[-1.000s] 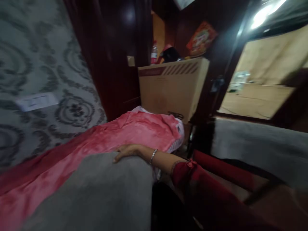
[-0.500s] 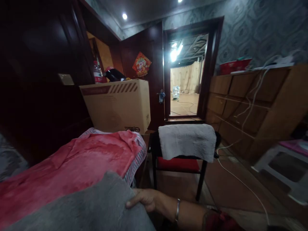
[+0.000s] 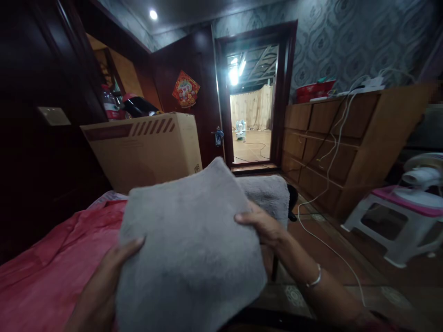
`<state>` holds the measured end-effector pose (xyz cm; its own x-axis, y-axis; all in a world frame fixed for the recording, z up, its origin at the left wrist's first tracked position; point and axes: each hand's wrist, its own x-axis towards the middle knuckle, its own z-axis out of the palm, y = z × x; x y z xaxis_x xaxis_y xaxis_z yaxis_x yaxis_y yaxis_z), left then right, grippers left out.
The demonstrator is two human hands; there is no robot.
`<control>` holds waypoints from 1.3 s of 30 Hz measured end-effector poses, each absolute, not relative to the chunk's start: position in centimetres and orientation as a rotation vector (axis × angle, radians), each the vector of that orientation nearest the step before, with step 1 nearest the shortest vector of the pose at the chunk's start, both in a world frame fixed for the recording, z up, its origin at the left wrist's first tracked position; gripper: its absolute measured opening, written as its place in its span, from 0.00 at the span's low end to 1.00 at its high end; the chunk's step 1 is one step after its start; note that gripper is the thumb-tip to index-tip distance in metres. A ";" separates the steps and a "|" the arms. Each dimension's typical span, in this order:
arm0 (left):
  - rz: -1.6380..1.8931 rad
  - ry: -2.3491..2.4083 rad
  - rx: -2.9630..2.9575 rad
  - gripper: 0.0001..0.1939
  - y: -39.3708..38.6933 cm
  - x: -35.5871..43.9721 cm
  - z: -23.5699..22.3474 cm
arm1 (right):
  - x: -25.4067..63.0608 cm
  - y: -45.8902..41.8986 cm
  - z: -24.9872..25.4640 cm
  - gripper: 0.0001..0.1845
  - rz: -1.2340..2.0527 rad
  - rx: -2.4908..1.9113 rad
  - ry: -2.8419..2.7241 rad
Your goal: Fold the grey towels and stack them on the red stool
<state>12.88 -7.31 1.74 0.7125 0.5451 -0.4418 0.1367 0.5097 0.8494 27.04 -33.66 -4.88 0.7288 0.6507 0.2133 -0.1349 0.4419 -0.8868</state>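
A grey, soft-looking towel (image 3: 190, 244) is held up in front of me, spread fairly flat between both hands. My left hand (image 3: 107, 276) grips its left edge, thumb on top and fingers hidden underneath. On the opposite edge, my right hand (image 3: 265, 226) pinches the cloth with the thumb in front; a silver bangle circles that wrist. Directly behind the held cloth, another light grey towel (image 3: 272, 196) hangs over the back of a dark chair (image 3: 292, 203). To the left lies a red plush blanket (image 3: 69, 240).
A large cardboard box (image 3: 148, 152) stands beyond the blanket, with a bottle (image 3: 110, 103) on it. At right are a wooden drawer cabinet (image 3: 367, 133), a loose white cable (image 3: 332, 240) across the floor, and a white-and-pink stool (image 3: 398, 207) bearing a fan (image 3: 424, 177). An open doorway (image 3: 252, 157) lies ahead.
The grey towel has risen from low over the blanket to the middle of the view. My left hand has come into sight on its left edge. The view has shifted rightward.
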 end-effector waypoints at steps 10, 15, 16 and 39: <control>0.231 0.185 1.499 0.28 -14.7 36.5 5.9 | 40.7 -45.0 -0.3 0.38 -0.303 -1.771 -0.406; 0.223 0.249 1.576 0.29 -15.8 39.2 2.0 | 42.8 -46.4 -3.5 0.45 -0.355 -1.918 -0.296; 0.215 0.249 1.584 0.28 -15.6 39.3 1.8 | 42.9 -46.5 -3.7 0.44 -0.316 -1.886 -0.320; 0.778 -0.206 2.258 0.26 -15.4 40.1 1.5 | 41.0 -47.0 -1.7 0.29 -0.949 -2.623 -0.421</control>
<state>40.11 -15.37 1.50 0.8043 0.0796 0.5888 -0.3605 -0.7224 0.5901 41.00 -47.00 -1.74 0.7360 0.1647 0.6566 0.3765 -0.9057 -0.1949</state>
